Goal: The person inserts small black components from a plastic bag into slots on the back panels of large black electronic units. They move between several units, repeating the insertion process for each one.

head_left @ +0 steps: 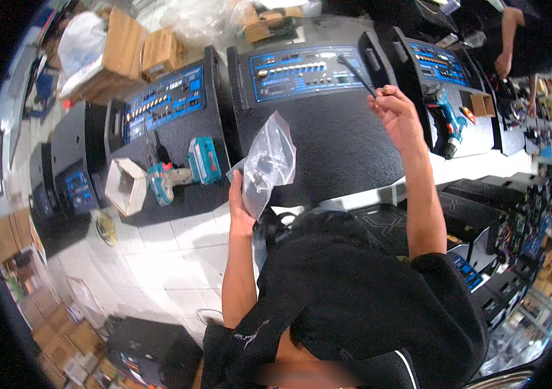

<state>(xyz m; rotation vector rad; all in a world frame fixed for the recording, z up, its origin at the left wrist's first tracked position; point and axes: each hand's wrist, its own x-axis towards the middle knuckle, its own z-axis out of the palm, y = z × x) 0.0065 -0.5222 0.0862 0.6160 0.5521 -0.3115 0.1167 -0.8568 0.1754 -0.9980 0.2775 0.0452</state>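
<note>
Contents of clear plastic bag point(265, 165), centre frame: dark small parts, too small to identify. Left hand point(240, 206) fingers partly hidden behind bag. Second person point(516, 39), upper right, cut off by frame rim. Lower-left boxes point(62, 337) blurred.

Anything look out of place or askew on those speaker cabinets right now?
Nothing damaged or spilled. One cordless drill lies on its side on the left cabinet beside a small white box; the left hand holds a clear bag.
</note>
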